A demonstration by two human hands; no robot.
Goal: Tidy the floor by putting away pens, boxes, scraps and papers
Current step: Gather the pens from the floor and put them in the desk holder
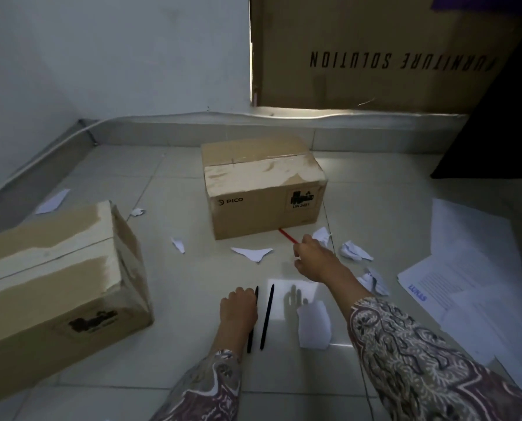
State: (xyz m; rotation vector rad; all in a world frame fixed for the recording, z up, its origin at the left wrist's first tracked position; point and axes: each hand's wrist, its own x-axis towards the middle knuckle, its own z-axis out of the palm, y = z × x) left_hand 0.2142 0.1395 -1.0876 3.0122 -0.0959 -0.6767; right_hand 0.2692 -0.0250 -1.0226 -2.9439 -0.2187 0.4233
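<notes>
My right hand (312,258) pinches the near end of a red pen (287,235) that lies on the floor against the front of a shut cardboard box marked PICO (262,189). My left hand (238,308) curls over the upper part of a black pen (251,326) on the tiles. A second black pen (267,317) lies parallel, just to its right. White paper scraps (253,253) and crumpled pieces (352,250) are scattered around. A stack of printed papers (454,268) lies at the right.
A second cardboard box (56,287) lies at the left with an open flap. A big flat carton (375,50) leans on the wall behind. A dark object (502,132) stands at the far right. A folded white paper (314,326) lies near my right forearm.
</notes>
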